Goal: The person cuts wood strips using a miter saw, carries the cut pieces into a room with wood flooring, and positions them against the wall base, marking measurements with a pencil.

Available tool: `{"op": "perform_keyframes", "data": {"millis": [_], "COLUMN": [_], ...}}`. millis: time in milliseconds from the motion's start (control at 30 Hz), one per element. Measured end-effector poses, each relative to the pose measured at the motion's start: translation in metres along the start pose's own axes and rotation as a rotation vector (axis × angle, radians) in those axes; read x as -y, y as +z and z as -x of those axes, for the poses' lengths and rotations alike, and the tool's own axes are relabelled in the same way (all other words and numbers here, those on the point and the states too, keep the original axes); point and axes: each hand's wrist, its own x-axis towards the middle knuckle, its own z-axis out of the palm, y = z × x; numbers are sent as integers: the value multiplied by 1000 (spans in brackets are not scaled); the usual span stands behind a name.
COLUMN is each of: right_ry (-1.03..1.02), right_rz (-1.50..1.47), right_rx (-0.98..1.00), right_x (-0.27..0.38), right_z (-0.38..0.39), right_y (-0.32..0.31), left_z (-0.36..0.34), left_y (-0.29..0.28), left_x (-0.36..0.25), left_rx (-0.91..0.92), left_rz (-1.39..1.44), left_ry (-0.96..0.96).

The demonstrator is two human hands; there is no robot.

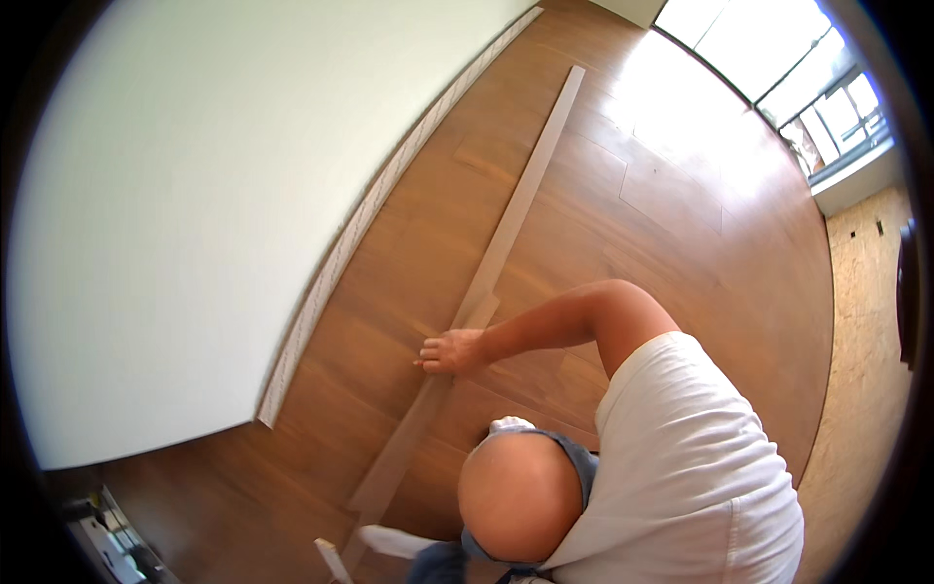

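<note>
My right hand [452, 352], at the end of my bent bare forearm, lies palm down across a long, flat, pale brown strip [528, 180] on the wooden floor, its fingers curled over the strip's left edge. A shorter piece [481, 313] overlaps the strip just beyond the hand, and the strip continues toward the lower left. My bare knee [520, 492], rimmed by blue-grey cloth, is at the bottom centre, with a small white object [511, 423] partly hidden behind it. My left hand is not in view.
A white wall panel [165, 214] fills the left, with a pale skirting strip [341, 248] along its edge. Brown plank floor [681, 282] stretches toward bright windows [827, 117]. A plywood surface [856, 331] runs along the right. Some blurred items [112, 540] sit at the lower left.
</note>
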Motion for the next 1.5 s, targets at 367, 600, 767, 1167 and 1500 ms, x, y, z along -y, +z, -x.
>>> {"op": "perform_keyframes", "data": {"millis": [367,600,767,1167,1500], "right_ry": [275,148,127,152,245], "right_rz": [-353,80,107,71,-26], "right_rx": [41,-22,-31,73,-9], "right_x": [18,5,33,26,23], "right_z": [-11,-17,-31,-35,-48], "right_y": [10,-19,-38,-37,-46], "left_z": [-24,-144,-176,-226,-319], "left_y": [-35,-47,-44,-9,-37], "left_x": [-79,-126,-104,-74,-16], "left_rx": [-38,-100,-43,-270,-511], "left_rz": [87,28,62,199,117], "left_ry": [277,473,473,367,444]}}
